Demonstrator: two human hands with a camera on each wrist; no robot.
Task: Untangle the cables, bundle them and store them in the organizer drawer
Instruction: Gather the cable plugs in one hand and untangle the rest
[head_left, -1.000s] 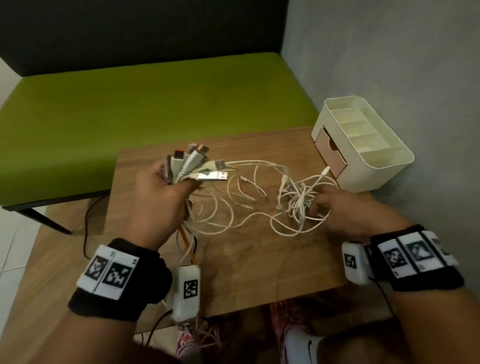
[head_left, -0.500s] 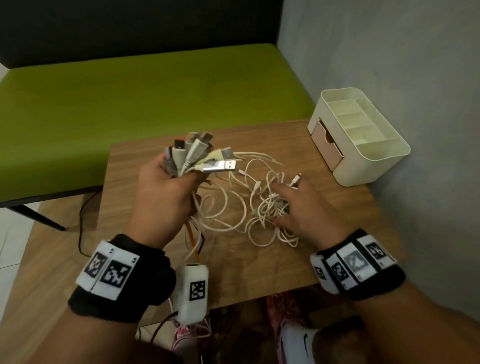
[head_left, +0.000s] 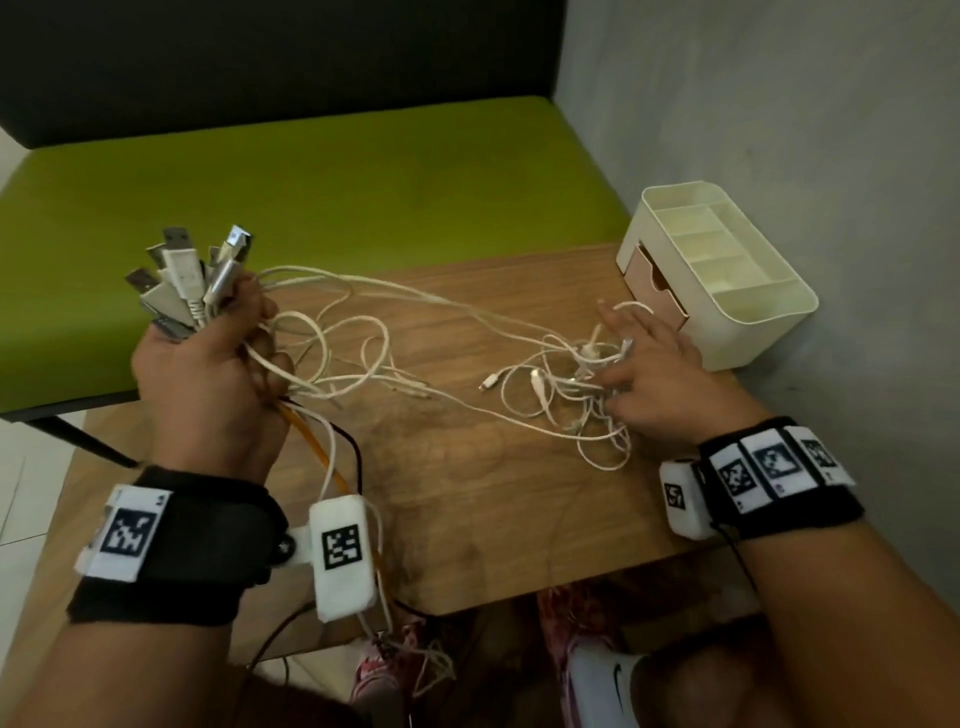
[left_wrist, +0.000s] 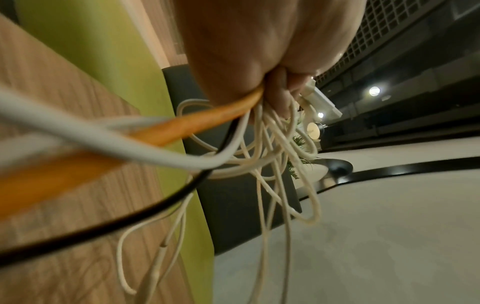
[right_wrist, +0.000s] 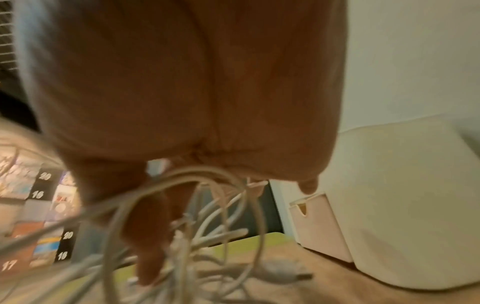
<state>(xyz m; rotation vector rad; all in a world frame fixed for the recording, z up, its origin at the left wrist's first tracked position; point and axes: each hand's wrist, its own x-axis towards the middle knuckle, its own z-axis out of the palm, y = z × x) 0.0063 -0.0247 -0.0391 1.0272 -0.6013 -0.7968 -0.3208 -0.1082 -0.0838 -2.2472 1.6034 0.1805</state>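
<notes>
Head view: left hand (head_left: 208, 384) at 9 o'clock grips the cables (head_left: 363, 332) by their plugs, right hand (head_left: 649, 374) at 3 o'clock spread on the tangle beside the organizer (head_left: 727, 322).

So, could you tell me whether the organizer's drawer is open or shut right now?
Shut, or very nearly: the pink drawer front sits about flush with the cream organizer body, and no cable lies inside it.

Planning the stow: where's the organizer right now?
Head view: the organizer sits at the table's far right corner against the wall, just beyond the right hand.
</notes>
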